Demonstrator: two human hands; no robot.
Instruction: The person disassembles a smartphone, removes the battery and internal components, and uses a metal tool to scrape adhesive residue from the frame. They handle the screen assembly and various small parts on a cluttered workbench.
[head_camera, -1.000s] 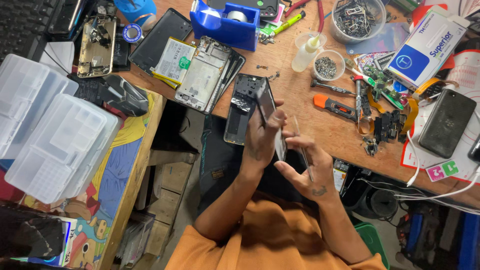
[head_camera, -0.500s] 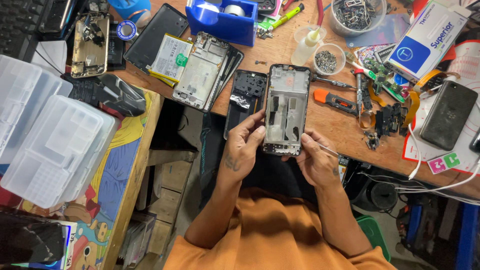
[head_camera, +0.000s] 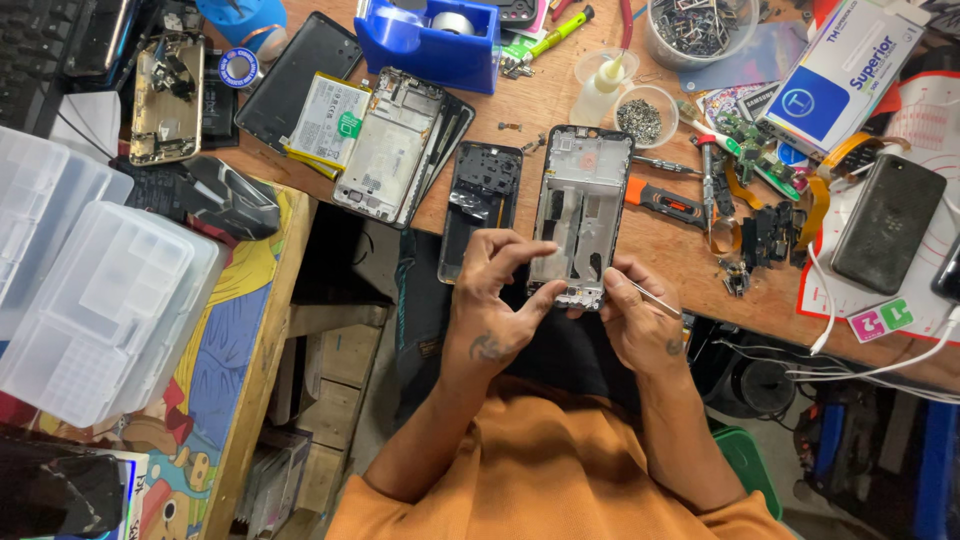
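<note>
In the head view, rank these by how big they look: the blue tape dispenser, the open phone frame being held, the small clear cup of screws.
1. Open phone frame
2. Blue tape dispenser, partly cut off, so unsure against the frame
3. Small clear cup of screws

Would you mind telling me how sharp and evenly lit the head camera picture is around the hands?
Head view: even, soft light, no hard shadows; the phone frame and both hands, left hand and right hand, are sharp; the tweezers glint slightly; the under-bench area is dark.
</note>
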